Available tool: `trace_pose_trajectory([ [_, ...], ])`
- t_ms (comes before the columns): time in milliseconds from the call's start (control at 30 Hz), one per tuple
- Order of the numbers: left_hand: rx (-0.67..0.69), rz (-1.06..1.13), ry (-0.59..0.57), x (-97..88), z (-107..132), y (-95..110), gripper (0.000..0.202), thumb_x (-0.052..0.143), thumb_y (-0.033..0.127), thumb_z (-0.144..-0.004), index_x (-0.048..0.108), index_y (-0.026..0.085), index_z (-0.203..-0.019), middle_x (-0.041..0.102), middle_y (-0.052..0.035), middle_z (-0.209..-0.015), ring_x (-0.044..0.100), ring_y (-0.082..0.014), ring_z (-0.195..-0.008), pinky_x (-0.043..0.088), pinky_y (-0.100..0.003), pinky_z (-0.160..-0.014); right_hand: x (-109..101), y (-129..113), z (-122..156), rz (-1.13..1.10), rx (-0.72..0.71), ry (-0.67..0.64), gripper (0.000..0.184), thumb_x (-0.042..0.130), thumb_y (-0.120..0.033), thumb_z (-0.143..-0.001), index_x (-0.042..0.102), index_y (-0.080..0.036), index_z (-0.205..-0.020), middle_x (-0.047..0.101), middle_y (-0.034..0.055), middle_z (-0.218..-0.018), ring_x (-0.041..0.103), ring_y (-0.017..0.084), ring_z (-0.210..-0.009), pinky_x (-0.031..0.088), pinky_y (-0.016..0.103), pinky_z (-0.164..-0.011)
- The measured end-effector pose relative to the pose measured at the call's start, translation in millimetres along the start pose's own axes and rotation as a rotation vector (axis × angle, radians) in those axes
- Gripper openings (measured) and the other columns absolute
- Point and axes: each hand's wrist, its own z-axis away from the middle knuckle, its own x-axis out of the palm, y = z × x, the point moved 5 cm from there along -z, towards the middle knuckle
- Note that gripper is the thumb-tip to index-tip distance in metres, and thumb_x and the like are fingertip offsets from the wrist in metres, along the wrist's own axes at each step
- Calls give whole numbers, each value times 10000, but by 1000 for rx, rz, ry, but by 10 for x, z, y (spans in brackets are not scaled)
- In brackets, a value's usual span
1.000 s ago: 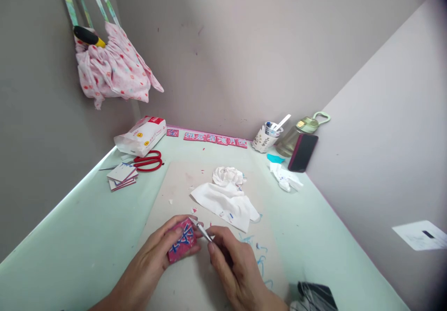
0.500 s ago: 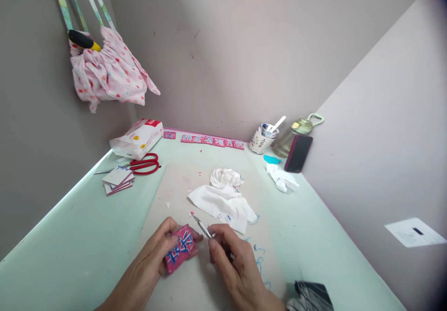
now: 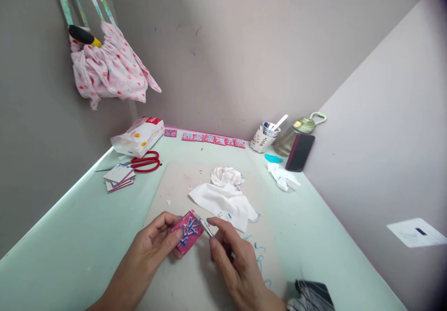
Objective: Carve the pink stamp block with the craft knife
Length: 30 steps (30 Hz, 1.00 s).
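Between the thumb and fingers of my left hand (image 3: pixel 153 246) is a pink rectangular block (image 3: pixel 190 232), its face carved with a blue-and-white character. My right hand (image 3: pixel 235 260) grips a craft knife (image 3: pixel 206 227) with a slim silver handle. The knife's tip is at the block's upper right edge; whether it touches cannot be made out. Under both hands lies a pale board (image 3: pixel 164 283) marked with blue strokes. Beyond them are a crumpled white tissue (image 3: pixel 221 204) and a second bunched tissue (image 3: pixel 226 176).
Red-handled scissors (image 3: pixel 145 162), stacked cards (image 3: pixel 119 177) and a tissue pack (image 3: pixel 139 136) sit left. Pink character tiles (image 3: pixel 213 138) line the back. To the right are a cup of tools (image 3: pixel 263 138), a bottle (image 3: pixel 289 138), a phone (image 3: pixel 300 152) and a dark object (image 3: pixel 310 296).
My left hand has raised and turned the pink block, bringing its upper edge to the knife tip. The right hand has hardly moved. The whole view has shifted slightly.
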Motion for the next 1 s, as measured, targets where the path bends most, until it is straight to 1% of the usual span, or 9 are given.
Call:
trace_pose_trajectory([
  [100, 13, 10, -13, 11, -5, 10, 283, 579, 511, -907, 587, 229, -886, 612, 37, -778, 561, -154, -769, 414, -265, -772, -1, -82, 14, 75, -118, -19, 320, 432, -175, -985, 557, -208, -1277, 637, 1, -756, 554, 129, -591, 433, 217, -542],
  [167, 13, 15, -21, 22, -5, 15, 281, 582, 510, -903, 586, 230, -893, 629, 32, -798, 576, -158, -780, 425, -268, -778, 8, -132, 29, 151, -196, -35, 336, 434, -157, -980, 555, -209, -1289, 660, 33, -827, 579, 144, -633, 459, 231, -558],
  [267, 9, -1, -10, 26, 4, 15, 294, 589, 522, -891, 589, 234, -949, 616, 37, -761, 590, -164, -773, 439, -273, -776, 24, -187, 50, 242, -296, -48, 353, 424, -147, -983, 525, -194, -1318, 649, 47, -825, 592, 165, -658, 476, 248, -556],
  [333, 7, -15, 1, 22, 12, 9, 319, 595, 538, -878, 583, 233, -974, 615, 39, -743, 597, -168, -760, 448, -277, -767, 36, -205, 56, 272, -332, -61, 354, 415, -143, -986, 510, -185, -1325, 643, 51, -823, 596, 172, -666, 479, 252, -552],
  [500, 17, -46, -10, 36, 21, 17, 304, 579, 526, -885, 581, 226, -932, 641, 28, -764, 594, -156, -729, 454, -270, -748, 51, -203, 59, 327, -336, -67, 388, 397, -127, -990, 476, -167, -1368, 621, 49, -795, 583, 168, -622, 456, 251, -516],
  [733, 77, -56, -8, 65, 27, 77, 273, 583, 494, -889, 562, 228, -833, 596, 40, -711, 565, -139, -684, 459, -247, -697, 52, -239, 76, 413, -380, -25, 373, 373, -124, -995, 476, -141, -1354, 615, 47, -762, 592, 172, -594, 435, 253, -490],
  [1000, 94, -99, 31, 46, 27, 48, 254, 576, 490, -888, 563, 241, -840, 613, 26, -772, 571, -146, -704, 479, -247, -684, 40, -263, 55, 384, -389, -13, 378, 385, -93, -971, 470, -146, -1336, 620, 50, -787, 599, 171, -609, 433, 250, -487],
])
